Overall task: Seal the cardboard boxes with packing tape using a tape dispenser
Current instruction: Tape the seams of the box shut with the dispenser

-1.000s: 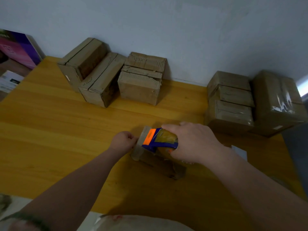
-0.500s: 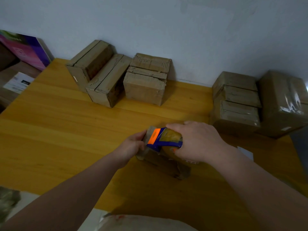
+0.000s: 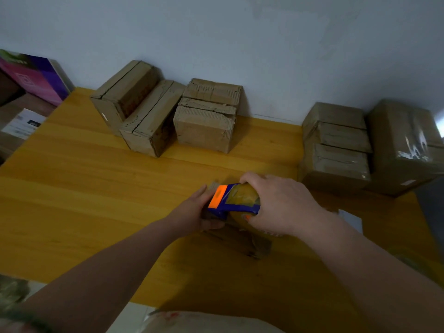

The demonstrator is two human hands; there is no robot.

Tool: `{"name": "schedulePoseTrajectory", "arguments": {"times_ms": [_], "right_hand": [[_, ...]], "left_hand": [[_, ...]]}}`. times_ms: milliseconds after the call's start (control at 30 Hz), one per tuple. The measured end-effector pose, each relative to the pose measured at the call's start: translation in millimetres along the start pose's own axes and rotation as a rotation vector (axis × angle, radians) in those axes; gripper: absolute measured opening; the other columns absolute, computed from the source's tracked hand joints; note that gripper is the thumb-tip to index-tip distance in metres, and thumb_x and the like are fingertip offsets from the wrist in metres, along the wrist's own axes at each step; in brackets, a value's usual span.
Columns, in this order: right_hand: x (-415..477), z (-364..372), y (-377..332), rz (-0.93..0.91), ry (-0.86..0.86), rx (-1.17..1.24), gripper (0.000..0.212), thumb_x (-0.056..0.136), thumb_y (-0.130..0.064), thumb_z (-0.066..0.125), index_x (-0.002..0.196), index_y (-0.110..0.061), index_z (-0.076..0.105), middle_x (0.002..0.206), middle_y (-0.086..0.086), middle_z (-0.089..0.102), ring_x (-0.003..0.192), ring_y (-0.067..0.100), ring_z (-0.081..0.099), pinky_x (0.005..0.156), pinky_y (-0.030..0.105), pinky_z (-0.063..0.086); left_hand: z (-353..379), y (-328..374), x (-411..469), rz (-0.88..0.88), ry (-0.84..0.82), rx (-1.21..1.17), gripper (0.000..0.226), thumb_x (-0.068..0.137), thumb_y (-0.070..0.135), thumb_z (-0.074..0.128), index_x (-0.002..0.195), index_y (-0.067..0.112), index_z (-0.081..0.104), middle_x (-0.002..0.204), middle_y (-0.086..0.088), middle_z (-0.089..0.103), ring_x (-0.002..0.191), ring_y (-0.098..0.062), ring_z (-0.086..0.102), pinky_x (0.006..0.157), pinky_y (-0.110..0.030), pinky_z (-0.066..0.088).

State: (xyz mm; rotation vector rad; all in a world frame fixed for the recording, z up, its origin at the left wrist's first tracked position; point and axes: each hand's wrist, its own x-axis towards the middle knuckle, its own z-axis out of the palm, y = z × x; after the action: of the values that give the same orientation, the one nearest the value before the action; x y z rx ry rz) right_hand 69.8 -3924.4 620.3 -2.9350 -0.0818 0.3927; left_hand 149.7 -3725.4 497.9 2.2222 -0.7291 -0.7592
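Observation:
A small brown cardboard box [image 3: 242,239] lies on the yellow wooden table [image 3: 96,188], mostly hidden under my hands. My right hand [image 3: 281,205] grips a blue tape dispenser [image 3: 235,200] with an orange front and a roll of brownish tape, held on top of the box. My left hand [image 3: 194,212] holds the box's left end, fingers stretched along its far side and thumb at the near side, right beside the dispenser's orange tip.
Three worn cardboard boxes [image 3: 168,116] stand at the back by the wall. Taped boxes [image 3: 336,143] and a larger wrapped parcel [image 3: 406,145] are stacked at the back right. A purple box [image 3: 36,78] sits off the table's left. A white slip [image 3: 350,219] lies at right.
My left hand went from a curled fist at the box's left end to stretched fingers clasping that end. The dispenser stays on the box; the view shifted a little.

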Motion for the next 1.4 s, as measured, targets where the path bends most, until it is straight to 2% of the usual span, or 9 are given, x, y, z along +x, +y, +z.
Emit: {"name": "schedulePoseTrajectory", "arguments": {"times_ms": [133, 300, 500, 667, 800, 933, 1100, 1233, 1400], "right_hand": [[-8, 0, 11, -0.017, 0.041, 0.184, 0.062, 0.074, -0.051, 0.071, 0.121, -0.050, 0.032, 0.115, -0.012, 0.052, 0.088, 0.008, 0.050, 0.065, 0.023, 0.043], [-24, 4, 27, -0.003, -0.010, 0.383, 0.071, 0.076, -0.051, 0.072, 0.134, -0.058, 0.031, 0.125, -0.007, 0.048, 0.105, 0.012, 0.054, 0.084, 0.036, 0.054], [-56, 4, 68, 0.035, -0.067, 0.271, 0.071, 0.080, -0.052, 0.070, 0.135, -0.061, 0.026, 0.111, -0.010, 0.047, 0.094, 0.008, 0.052, 0.083, 0.035, 0.053], [-68, 15, 80, 0.049, -0.124, 0.172, 0.070, 0.084, -0.049, 0.067, 0.138, -0.058, 0.024, 0.109, -0.008, 0.044, 0.093, 0.010, 0.048, 0.082, 0.033, 0.050], [-65, 17, 82, 0.044, -0.093, 0.196, 0.069, 0.082, -0.050, 0.068, 0.136, -0.060, 0.024, 0.106, -0.012, 0.042, 0.090, 0.006, 0.047, 0.077, 0.029, 0.049], [-66, 20, 83, 0.029, -0.075, 0.208, 0.069, 0.081, -0.051, 0.068, 0.136, -0.060, 0.026, 0.106, -0.012, 0.042, 0.089, 0.004, 0.046, 0.074, 0.026, 0.047], [-65, 22, 85, 0.025, -0.055, 0.210, 0.070, 0.081, -0.050, 0.069, 0.137, -0.059, 0.028, 0.102, -0.014, 0.040, 0.084, 0.002, 0.044, 0.068, 0.023, 0.043], [-67, 24, 86, 0.035, -0.040, 0.225, 0.070, 0.080, -0.049, 0.070, 0.136, -0.058, 0.030, 0.102, -0.012, 0.042, 0.084, 0.003, 0.046, 0.070, 0.027, 0.048], [-66, 25, 81, 0.044, -0.016, 0.250, 0.067, 0.079, -0.048, 0.072, 0.134, -0.057, 0.034, 0.103, -0.011, 0.045, 0.085, 0.004, 0.048, 0.072, 0.029, 0.049]], "left_hand": [[-2, -3, 6, -0.088, -0.002, 0.062, 0.105, 0.068, 0.050, 0.080, 0.148, 0.046, 0.011, 0.161, -0.001, 0.003, 0.147, -0.017, -0.001, 0.114, -0.048, 0.025], [-3, -3, 6, -0.120, -0.011, 0.192, 0.106, 0.068, 0.056, 0.076, 0.142, 0.053, 0.000, 0.161, -0.006, -0.004, 0.147, -0.028, -0.003, 0.114, -0.055, 0.020], [-3, -1, 6, -0.149, 0.005, 0.287, 0.094, 0.067, 0.065, 0.071, 0.139, 0.062, 0.010, 0.160, 0.000, -0.010, 0.146, -0.029, -0.007, 0.112, -0.058, 0.019], [0, 4, 0, -0.114, 0.047, 0.468, 0.095, 0.071, 0.074, 0.056, 0.146, 0.051, 0.002, 0.157, 0.006, -0.022, 0.146, -0.026, -0.014, 0.112, -0.056, 0.018], [14, 12, -16, -0.134, 0.153, 0.701, 0.094, 0.080, 0.076, 0.029, 0.150, 0.030, -0.014, 0.147, 0.011, -0.034, 0.144, -0.021, -0.020, 0.117, -0.048, 0.006], [27, 20, -26, -0.130, 0.152, 0.789, 0.082, 0.086, 0.068, 0.008, 0.150, 0.022, -0.013, 0.150, 0.004, -0.030, 0.141, -0.019, -0.024, 0.117, -0.049, -0.002], [44, 35, -26, -0.076, 0.065, 0.812, 0.099, 0.070, 0.079, -0.006, 0.147, 0.018, -0.021, 0.147, 0.001, -0.033, 0.135, -0.015, -0.032, 0.113, -0.047, -0.014], [54, 41, -24, 0.010, 0.037, 0.807, 0.108, 0.065, 0.083, -0.008, 0.148, 0.016, -0.019, 0.148, -0.001, -0.033, 0.135, -0.017, -0.032, 0.111, -0.043, -0.019], [48, 29, -24, 0.105, 0.047, 0.844, 0.100, 0.073, 0.083, 0.000, 0.145, 0.018, -0.023, 0.151, -0.001, -0.029, 0.141, -0.018, -0.026, 0.114, -0.041, -0.017]]}}
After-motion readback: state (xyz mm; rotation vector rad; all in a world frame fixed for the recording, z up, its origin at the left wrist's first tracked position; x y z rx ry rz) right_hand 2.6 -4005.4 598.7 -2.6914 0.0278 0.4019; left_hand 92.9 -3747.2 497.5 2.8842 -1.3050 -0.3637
